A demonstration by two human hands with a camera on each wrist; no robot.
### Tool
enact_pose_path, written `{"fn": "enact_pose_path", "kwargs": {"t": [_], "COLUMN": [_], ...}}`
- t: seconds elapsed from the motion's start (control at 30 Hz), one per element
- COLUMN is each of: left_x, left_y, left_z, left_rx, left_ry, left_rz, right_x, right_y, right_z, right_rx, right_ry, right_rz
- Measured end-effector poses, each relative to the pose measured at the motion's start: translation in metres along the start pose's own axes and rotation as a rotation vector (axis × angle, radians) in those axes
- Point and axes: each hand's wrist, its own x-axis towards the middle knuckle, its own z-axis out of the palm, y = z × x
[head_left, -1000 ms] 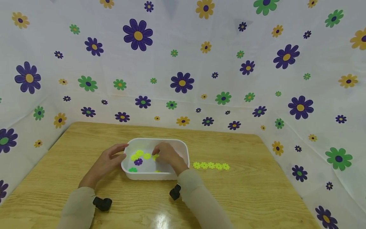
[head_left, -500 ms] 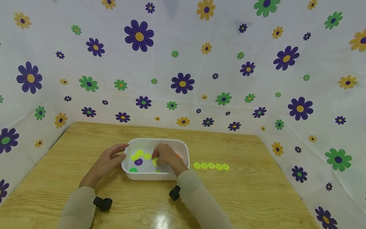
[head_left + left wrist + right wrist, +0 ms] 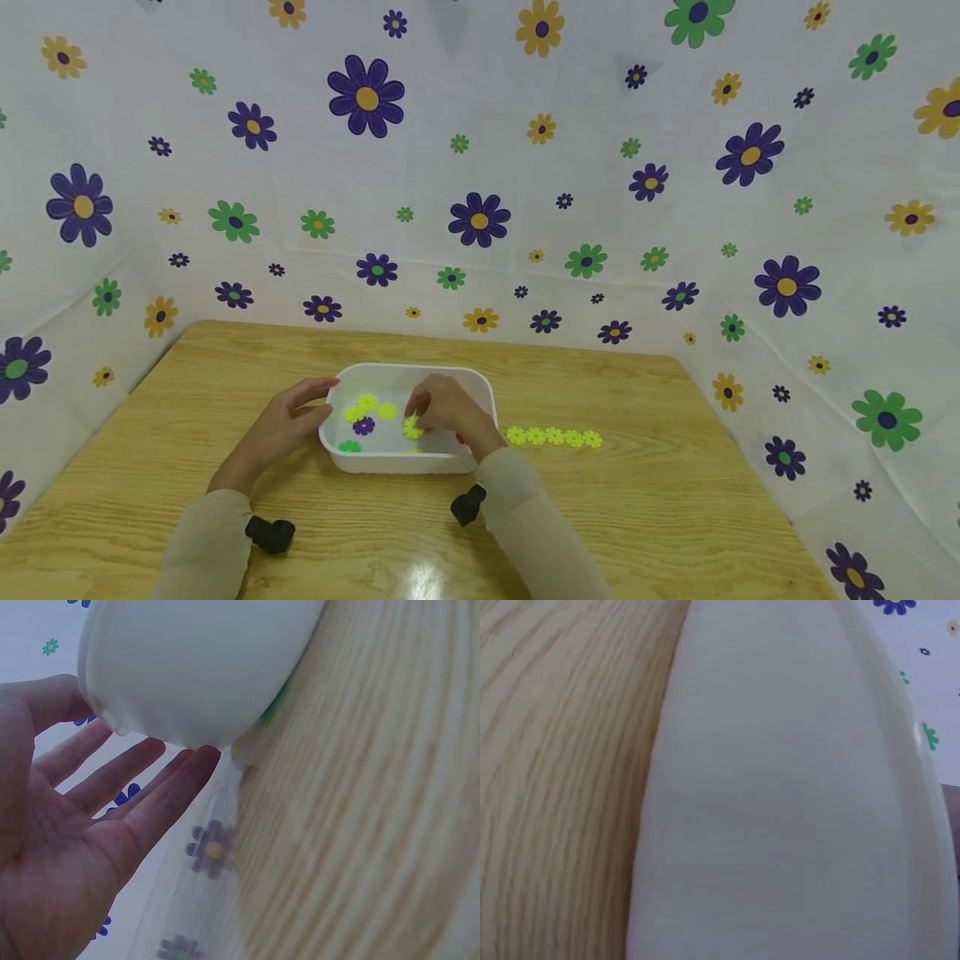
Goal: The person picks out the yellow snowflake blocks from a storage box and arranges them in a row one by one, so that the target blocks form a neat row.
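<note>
A white plastic tub [image 3: 352, 463] stands on the table with flower-shaped discs inside. My left hand [image 3: 288, 417] is at the tub's left end, its extended fingers touching the outer wall, as the left wrist view shows with the fingertips [image 3: 206, 755]. Inside the tub, my right hand [image 3: 447, 408] pinches a yellow flower-shaped disc [image 3: 412, 428]. To its left lie several loose yellow discs [image 3: 367, 402], a purple disc [image 3: 363, 427] and a green disc [image 3: 349, 447]. A red piece [image 3: 460, 437] shows partly under the right hand. In the right wrist view the tub wall [image 3: 780, 780] hides the hand.
Right of the tub, a row of several yellow flower-shaped discs [image 3: 554, 436] lies on the wooden table [image 3: 637, 508]. A white cloth with printed flowers [image 3: 420, 167] hangs behind and at both sides. Dark wrist cameras [image 3: 270, 535] sit on both sleeves.
My right hand has shifted slightly right and lifted a little, with the yellow disc tilted up between its fingers. The left hand stays at the tub's end.
</note>
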Motion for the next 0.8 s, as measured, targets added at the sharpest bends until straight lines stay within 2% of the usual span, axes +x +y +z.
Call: {"fn": "enact_pose_path", "kwargs": {"t": [0.3,0.8], "left_x": [0.000,-0.002], "left_y": [-0.001,0.000], "left_z": [0.001,0.000], "left_rx": [0.005,0.009], "left_ry": [0.004,0.002], "left_rz": [-0.006,-0.011], "right_x": [-0.012,-0.033], "right_y": [0.003,0.017], "right_z": [-0.017,-0.037], "right_rx": [0.103,0.121], "right_ry": [0.013,0.040], "right_rz": [0.000,-0.032]}}
